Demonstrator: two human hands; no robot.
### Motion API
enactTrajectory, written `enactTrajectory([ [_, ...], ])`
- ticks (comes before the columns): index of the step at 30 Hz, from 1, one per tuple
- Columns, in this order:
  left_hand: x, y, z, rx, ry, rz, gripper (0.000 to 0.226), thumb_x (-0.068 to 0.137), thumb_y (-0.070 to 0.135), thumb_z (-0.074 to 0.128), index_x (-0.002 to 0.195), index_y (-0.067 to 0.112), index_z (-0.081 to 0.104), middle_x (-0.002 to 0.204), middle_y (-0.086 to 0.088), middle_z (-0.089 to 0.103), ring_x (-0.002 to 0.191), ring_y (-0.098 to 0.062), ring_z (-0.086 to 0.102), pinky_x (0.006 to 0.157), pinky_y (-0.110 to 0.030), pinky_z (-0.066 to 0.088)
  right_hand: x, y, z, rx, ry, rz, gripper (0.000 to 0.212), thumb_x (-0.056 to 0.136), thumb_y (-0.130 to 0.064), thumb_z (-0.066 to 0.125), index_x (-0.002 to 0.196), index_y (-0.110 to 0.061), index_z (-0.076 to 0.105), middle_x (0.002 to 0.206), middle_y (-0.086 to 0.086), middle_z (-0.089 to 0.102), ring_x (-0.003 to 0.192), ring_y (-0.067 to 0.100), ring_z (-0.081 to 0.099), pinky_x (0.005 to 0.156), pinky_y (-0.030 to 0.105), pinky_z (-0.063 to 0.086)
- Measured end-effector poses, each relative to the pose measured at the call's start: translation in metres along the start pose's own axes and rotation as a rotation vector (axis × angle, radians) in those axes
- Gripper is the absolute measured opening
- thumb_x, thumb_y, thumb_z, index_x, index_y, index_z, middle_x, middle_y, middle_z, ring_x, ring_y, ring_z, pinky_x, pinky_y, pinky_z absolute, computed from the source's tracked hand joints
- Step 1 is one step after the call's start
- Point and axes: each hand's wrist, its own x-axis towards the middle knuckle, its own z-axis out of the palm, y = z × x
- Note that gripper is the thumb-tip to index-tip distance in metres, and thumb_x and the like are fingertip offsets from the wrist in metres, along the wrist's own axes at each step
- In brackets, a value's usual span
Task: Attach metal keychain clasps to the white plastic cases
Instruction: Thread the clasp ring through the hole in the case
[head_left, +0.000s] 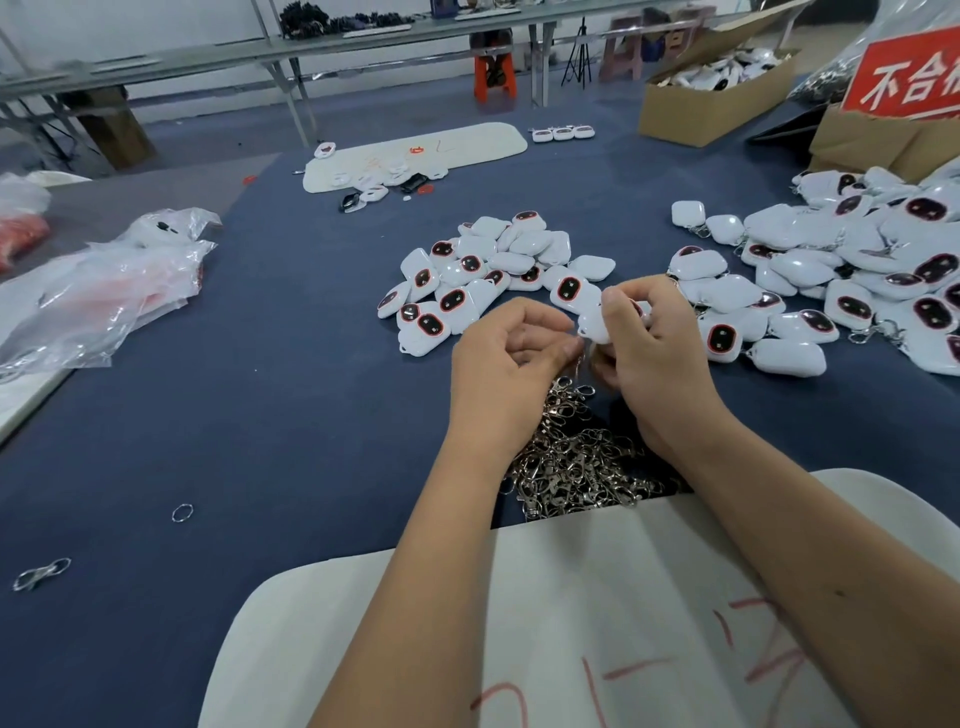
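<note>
My right hand (649, 358) grips a white plastic case (597, 325) above the blue table. My left hand (506, 358) pinches a metal keychain clasp (578, 358) at the case's lower left corner; the clasp hangs down toward a heap of metal clasps (571, 462) lying between my forearms. Just beyond my hands lies a pile of white cases (483, 275) with dark red-rimmed windows. A larger pile of white cases (852, 270), some with clasps fitted, spreads to the right.
A white board (597, 613) with red marks lies under my forearms. Crumpled plastic bags (104, 291) lie at the left. A loose ring (182, 513) and clasp (40, 573) sit near left. Cardboard boxes (711, 104) and a red sign (909, 73) stand far right; another white board (415, 156) lies beyond.
</note>
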Motion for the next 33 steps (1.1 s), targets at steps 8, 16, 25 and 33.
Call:
enactTrajectory([
  [8,0.0,-0.001,-0.001,0.009,0.09,0.026,0.017,0.084,0.002,0.08,0.084,0.018,0.075,0.073,0.003,0.074,0.071,-0.012,0.071,0.068,-0.018,0.054,0.001,0.0,-0.003,0.007,-0.007,0.007,0.014,0.097,-0.012,0.053,0.083,-0.011,0.057,0.054,0.002,0.045,0.043,0.012,0.036,0.04,0.021,0.031],
  [16,0.001,0.0,-0.009,-0.277,0.203,-0.071,0.015,0.082,-0.002,0.082,0.091,0.006,0.073,0.074,-0.006,0.076,0.071,-0.013,0.073,0.07,-0.021,0.056,-0.004,0.003,-0.001,-0.31,-0.25,-0.17,0.016,0.104,-0.011,0.058,0.095,-0.014,0.071,0.085,0.001,0.072,0.053,0.031,0.069,0.051,0.026,0.048],
  [25,0.002,-0.004,-0.011,-0.219,0.132,-0.087,0.018,0.079,0.002,0.086,0.084,0.014,0.072,0.061,0.008,0.068,0.067,-0.009,0.07,0.071,-0.024,0.056,-0.005,-0.001,-0.004,-0.337,-0.248,-0.186,0.011,0.1,-0.011,0.067,0.093,-0.015,0.074,0.07,0.006,0.069,0.054,0.027,0.069,0.053,0.027,0.047],
  [33,0.002,-0.006,-0.01,-0.08,0.127,-0.062,0.014,0.079,0.012,0.088,0.083,0.015,0.075,0.067,0.006,0.07,0.067,-0.004,0.065,0.065,-0.019,0.052,-0.004,0.002,-0.007,-0.397,-0.249,-0.191,0.009,0.098,-0.014,0.071,0.091,-0.019,0.074,0.06,0.007,0.068,0.05,0.011,0.064,0.054,0.02,0.046],
])
